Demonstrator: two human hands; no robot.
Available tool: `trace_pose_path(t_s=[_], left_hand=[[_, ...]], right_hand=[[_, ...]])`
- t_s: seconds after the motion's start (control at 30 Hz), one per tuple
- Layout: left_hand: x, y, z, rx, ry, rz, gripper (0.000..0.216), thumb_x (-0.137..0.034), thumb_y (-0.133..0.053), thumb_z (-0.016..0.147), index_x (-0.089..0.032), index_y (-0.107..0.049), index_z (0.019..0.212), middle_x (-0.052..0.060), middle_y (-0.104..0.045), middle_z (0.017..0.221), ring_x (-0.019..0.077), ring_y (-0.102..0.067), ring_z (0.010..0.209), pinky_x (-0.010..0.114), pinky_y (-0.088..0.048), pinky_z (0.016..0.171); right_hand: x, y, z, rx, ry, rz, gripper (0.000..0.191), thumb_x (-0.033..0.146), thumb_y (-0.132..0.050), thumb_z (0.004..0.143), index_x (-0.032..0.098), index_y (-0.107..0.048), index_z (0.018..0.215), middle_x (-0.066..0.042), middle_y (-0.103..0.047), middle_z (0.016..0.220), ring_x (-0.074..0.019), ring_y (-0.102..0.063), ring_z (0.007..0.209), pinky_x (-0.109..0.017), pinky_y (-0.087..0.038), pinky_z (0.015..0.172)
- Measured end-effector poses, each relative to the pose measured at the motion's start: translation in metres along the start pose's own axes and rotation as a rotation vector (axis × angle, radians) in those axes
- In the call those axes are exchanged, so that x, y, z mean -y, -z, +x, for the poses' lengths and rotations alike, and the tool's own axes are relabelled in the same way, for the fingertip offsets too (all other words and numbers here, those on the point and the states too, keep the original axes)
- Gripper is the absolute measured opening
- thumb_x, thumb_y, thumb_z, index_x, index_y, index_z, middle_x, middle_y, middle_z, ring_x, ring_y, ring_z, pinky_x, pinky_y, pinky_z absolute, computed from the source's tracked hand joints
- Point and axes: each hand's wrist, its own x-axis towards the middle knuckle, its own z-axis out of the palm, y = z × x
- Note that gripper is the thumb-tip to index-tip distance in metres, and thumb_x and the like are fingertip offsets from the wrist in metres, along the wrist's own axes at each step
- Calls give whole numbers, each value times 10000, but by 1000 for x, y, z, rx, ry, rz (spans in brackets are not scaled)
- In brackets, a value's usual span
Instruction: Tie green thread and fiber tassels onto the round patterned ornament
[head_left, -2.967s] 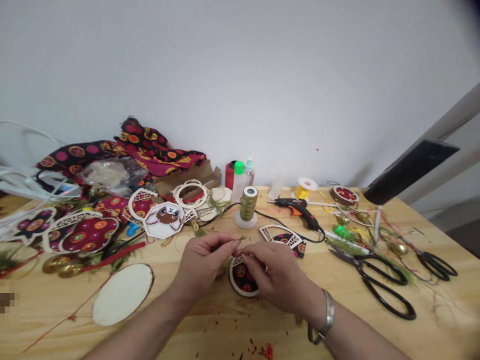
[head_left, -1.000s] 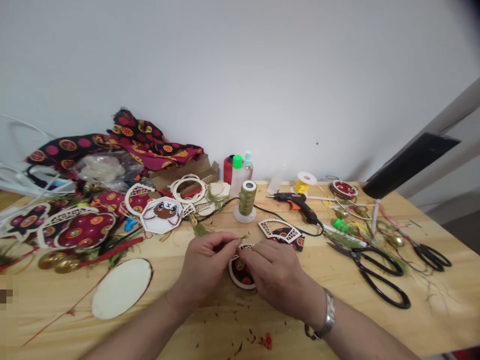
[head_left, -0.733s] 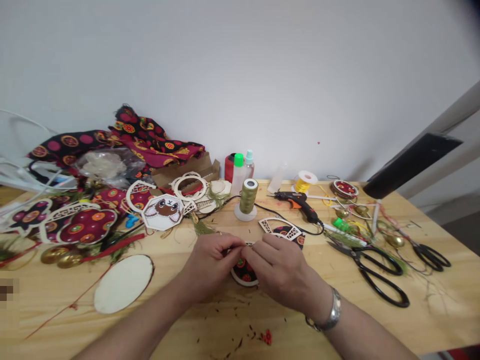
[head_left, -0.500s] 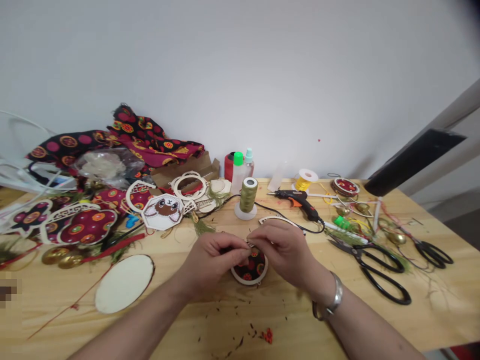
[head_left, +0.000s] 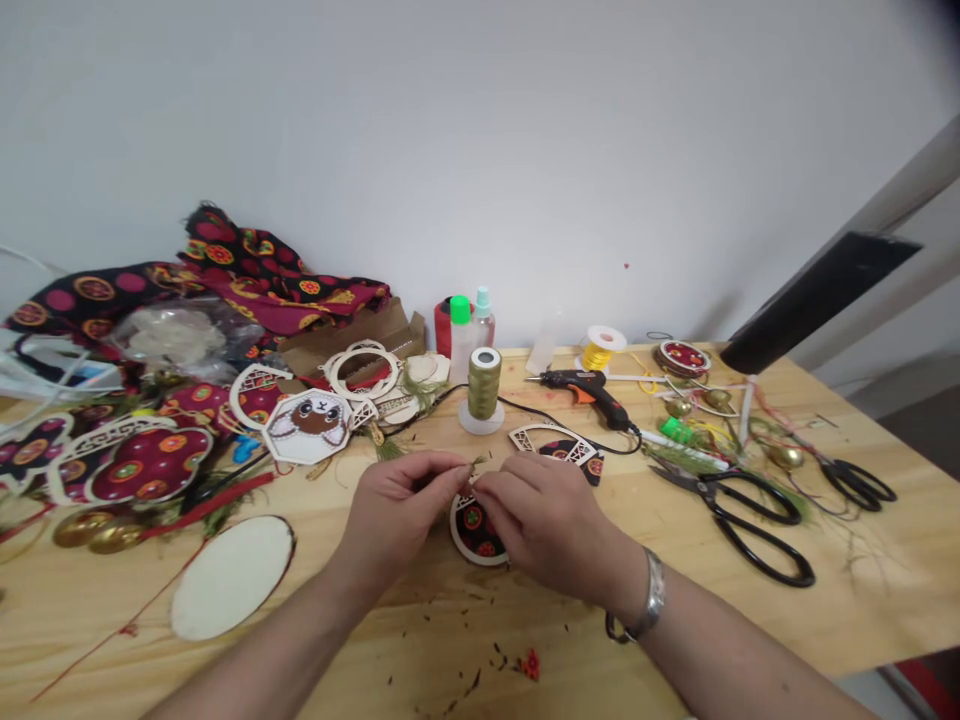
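A round ornament (head_left: pixel 480 530), dark floral fabric in a pale wooden rim, lies on the table under my hands. My left hand (head_left: pixel 405 505) is closed in a pinch above its upper edge, with a short bit of green thread (head_left: pixel 478 462) showing at the fingertips. Right beside it, my right hand (head_left: pixel 536 510) also pinches, its fingers covering the ornament's upper right part. What lies between my right fingertips is hidden. A spool of olive-green thread (head_left: pixel 484 385) stands just beyond my hands. An openwork wooden piece (head_left: pixel 553 440) with dark fabric lies behind my right hand.
Black-handled scissors (head_left: pixel 750 510) and a glue gun (head_left: pixel 581 388) lie to the right, with a yellow spool (head_left: pixel 600 350) behind. Wooden ornaments (head_left: pixel 311 425) and patterned fabric (head_left: pixel 255 270) crowd the left. A pale oval (head_left: pixel 232 578) lies near my left forearm. Dark scraps dot the front.
The view has shifted slightly right. My right hand has moved lower over the ornament's right side, uncovering the openwork piece and dark fabric behind it. The green thread end now shows.
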Motion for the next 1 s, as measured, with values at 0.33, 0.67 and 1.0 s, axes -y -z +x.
trace_pose_path(t_s=[0.33,0.67,1.0], left_hand=[[-2,-1,-2,62,-134,187,104,-215,-628,711,-182,-723,684,-7,-724,666,142,-627,605,190,-471,573],[3,0,-4,169,-203,237,145,-220,-587,765,-177,-716,714,6,-718,683,143,-619,618,199,-459,574],[1,2,-2,346,-14,-56,106,-220,-651,727,-199,-744,772,13,-734,734,150,-624,670,221,-479,637]], right_hand=[[2,6,-2,50,202,-214,185,99,-415,866,147,-542,739,-33,-514,705,-154,-387,612,-302,-273,526],[5,5,-2,75,213,-169,172,104,-433,853,150,-546,732,-21,-520,667,-146,-395,598,-290,-265,523],[-14,12,11,12,-173,429,112,138,-534,824,164,-628,769,-2,-611,670,-97,-523,627,-211,-394,602]])
